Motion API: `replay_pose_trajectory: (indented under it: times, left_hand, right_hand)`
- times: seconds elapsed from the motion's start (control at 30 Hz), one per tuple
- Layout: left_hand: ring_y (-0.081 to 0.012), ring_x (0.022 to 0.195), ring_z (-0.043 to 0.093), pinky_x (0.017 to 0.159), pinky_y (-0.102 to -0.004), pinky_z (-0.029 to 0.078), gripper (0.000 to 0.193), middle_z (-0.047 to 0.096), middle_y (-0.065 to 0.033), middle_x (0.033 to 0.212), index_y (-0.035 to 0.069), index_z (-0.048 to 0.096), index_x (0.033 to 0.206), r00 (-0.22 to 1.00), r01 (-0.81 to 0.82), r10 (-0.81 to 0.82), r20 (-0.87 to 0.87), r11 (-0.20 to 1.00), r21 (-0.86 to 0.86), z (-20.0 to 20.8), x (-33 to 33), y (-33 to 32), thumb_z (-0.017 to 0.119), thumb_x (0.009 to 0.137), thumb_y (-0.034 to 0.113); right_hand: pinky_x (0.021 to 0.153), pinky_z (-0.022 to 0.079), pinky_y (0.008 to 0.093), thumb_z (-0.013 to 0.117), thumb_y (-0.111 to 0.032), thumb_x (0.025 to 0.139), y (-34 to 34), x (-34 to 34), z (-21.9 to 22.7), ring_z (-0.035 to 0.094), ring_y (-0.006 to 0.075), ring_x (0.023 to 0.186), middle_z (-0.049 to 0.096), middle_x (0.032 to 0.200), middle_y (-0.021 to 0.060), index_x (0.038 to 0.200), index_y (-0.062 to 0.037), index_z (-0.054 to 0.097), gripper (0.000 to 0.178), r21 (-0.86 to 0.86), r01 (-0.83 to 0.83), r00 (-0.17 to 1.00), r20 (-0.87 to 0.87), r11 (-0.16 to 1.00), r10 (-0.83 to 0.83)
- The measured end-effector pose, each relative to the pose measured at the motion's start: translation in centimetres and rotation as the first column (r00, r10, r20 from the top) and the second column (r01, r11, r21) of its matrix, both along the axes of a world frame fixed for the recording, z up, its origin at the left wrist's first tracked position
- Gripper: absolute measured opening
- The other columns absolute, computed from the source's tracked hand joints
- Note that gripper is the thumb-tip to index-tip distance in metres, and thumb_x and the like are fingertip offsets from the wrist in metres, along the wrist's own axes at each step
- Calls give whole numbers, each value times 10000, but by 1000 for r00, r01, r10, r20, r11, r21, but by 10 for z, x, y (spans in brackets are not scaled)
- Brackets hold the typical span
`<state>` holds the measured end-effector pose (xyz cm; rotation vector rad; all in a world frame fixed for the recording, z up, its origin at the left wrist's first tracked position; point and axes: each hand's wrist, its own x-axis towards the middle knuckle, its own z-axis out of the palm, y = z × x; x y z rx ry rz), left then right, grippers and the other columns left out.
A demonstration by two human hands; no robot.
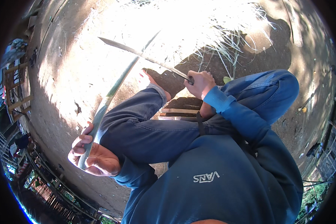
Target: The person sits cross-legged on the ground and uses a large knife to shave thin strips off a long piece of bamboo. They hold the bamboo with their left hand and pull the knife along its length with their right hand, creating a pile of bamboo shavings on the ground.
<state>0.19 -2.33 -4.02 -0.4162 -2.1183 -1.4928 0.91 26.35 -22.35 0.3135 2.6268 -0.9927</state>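
Observation:
My left hand [102, 158], low on the left, has its fingers closed round the near end of a long green bamboo strip [112, 95]. The strip slants away over my bent left knee, its far tip narrowing in bright sun. Closed on the handle of a long-bladed machete [128, 50], my right hand [201, 84] is in front of my crossed legs. The blade reaches out to the upper left and crosses over the bamboo strip. Glare hides whether the edge touches or bites into it.
Thin pale strips [227, 44] lie heaped on the sunlit dirt ground [59, 112] beyond my feet. Some wooden slats [179, 112] show low between my legs. A wooden frame [16, 91] stands at the far left, and a pole [294, 24] lies at the upper right.

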Motion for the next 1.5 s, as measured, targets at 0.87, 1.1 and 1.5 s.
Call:
replay_pose_trajectory:
  times: [0.87,1.1,1.5]
  left_hand:
    - [-298,999,545,1019,-602,416,364,411,-116,975,1,399,1109,999,-38,38,2,999,-8,2,-1,6,375,1011,350]
    - [-337,1064,544,1040,-597,395,362,449,-132,994,9,415,1104,1000,-24,24,7,999,26,2,-5,8,384,1010,358]
    - [-287,1080,529,1052,-574,386,367,458,-79,966,58,444,1118,994,-99,99,41,995,15,5,-7,6,387,1003,402]
  right_hand:
    - [918,483,404,582,-351,847,21,-50,-72,625,308,1029,675,1026,161,996,-63,688,342,90,72,984,159,993,-86]
    - [914,487,406,582,-364,833,29,-55,-96,629,321,1013,675,1025,170,1006,-62,687,363,142,135,984,100,981,-150]
    - [936,478,402,553,-402,866,47,-75,-137,607,312,1074,647,1111,171,1085,-32,645,439,211,89,974,186,973,-129]
